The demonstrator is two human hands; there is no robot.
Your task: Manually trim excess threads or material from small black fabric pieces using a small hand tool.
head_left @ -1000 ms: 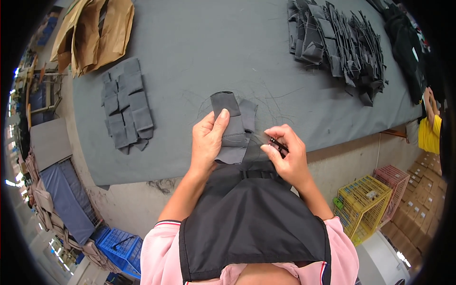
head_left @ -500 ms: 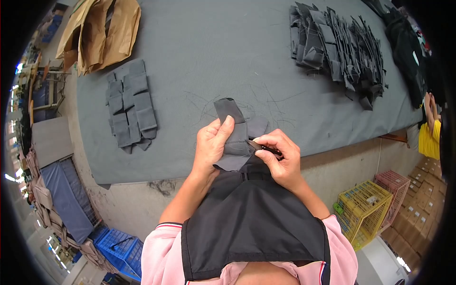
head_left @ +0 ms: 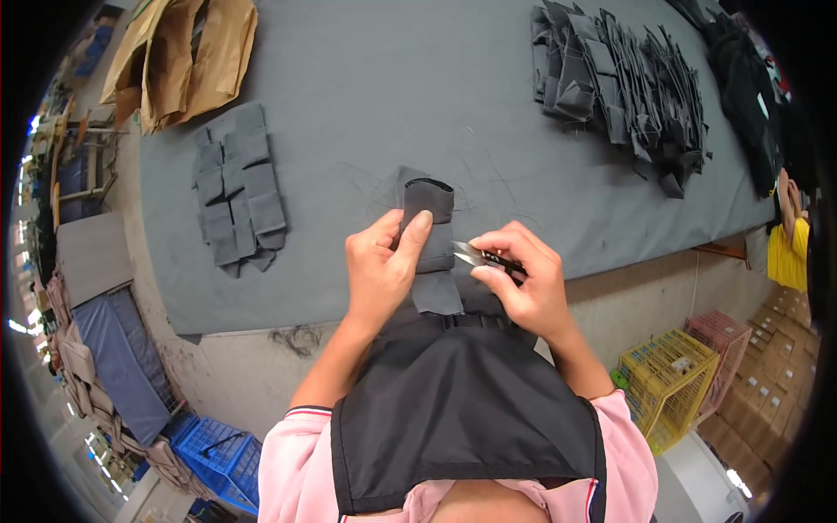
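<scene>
A dark grey sewn fabric piece (head_left: 434,248) is pinched in my left hand (head_left: 384,266), thumb on top and fingers beneath. It hangs lengthwise over the table's near edge, its folded far end curling up. My right hand (head_left: 526,270) grips small black thread snips (head_left: 493,258) between thumb and fingers. Their two metal blades stand apart, tips at the right edge of the fabric. Whether a thread lies between the blades is too small to tell. Loose dark threads (head_left: 488,179) lie scattered on the table just beyond my hands.
The table (head_left: 375,87) is covered in grey cloth. Neat stacks of grey pieces (head_left: 240,192) lie left, near a brown paper bag (head_left: 187,65). A larger bundle of grey pieces (head_left: 619,87) sits far right. Yellow crate (head_left: 667,375) and blue crate (head_left: 218,458) stand below; another person's arm (head_left: 792,209) shows right.
The fabric piece has been turned straighter and its far end now folds up. My right hand has drawn slightly right, and the snips' blades show parted beside the fabric edge.
</scene>
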